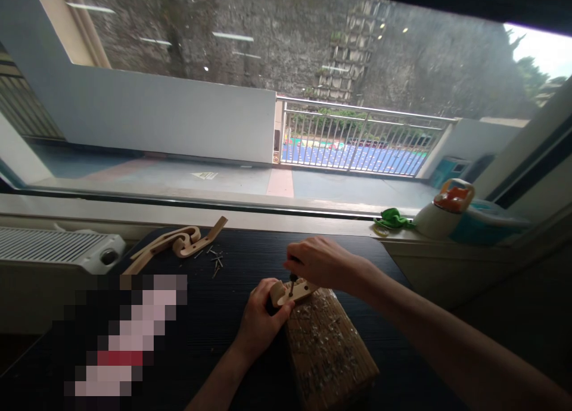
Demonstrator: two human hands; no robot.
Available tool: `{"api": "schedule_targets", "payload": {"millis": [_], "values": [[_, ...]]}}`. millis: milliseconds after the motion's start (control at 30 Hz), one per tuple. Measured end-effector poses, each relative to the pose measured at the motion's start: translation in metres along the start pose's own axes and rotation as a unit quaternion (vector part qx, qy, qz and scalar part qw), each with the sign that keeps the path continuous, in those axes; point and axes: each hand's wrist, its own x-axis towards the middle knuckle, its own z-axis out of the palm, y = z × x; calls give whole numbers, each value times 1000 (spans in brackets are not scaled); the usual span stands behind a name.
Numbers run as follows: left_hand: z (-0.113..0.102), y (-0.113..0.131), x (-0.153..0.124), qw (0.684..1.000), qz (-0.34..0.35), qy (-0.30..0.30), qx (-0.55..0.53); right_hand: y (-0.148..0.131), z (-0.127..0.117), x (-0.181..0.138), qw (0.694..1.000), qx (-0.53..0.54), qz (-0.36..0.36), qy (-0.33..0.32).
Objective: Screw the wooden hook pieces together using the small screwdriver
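Evidently, at the far end of the block (333, 346), our left hand (259, 313) clasps a likely light, stiff wooden piece (301, 292), best held edgewise, while our right hand (318, 262) closes round a screwdriver (292, 285).

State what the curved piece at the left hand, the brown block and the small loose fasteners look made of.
Curved piece: probably bare wood, smooth, given its pale, even tan surface.
Brown block: perhaps cardboard or wood inside clear plastic wrap; crinkled glints suggest the film.
Small loose fasteners: likely bare metal, given their grey shine.
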Motion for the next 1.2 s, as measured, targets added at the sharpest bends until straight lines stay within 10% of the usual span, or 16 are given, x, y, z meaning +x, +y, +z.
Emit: {"api": "schedule_targets", "payload": {"millis": [267, 600, 1000, 1200], "values": [[0, 1, 0, 1000, -6, -11, 0, 4, -5, -5, 996, 42, -81, 2], [1, -1, 0, 1000, -9, -2, 5, 2, 6, -2, 998, 56, 22, 7], [-1, 2, -1, 1000, 1, -2, 7, 4, -2, -3, 994, 46, -94, 17], [0, 1, 0, 1000, -12, -1, 8, 5, 9, 0, 996, 81, -39, 21]]}}
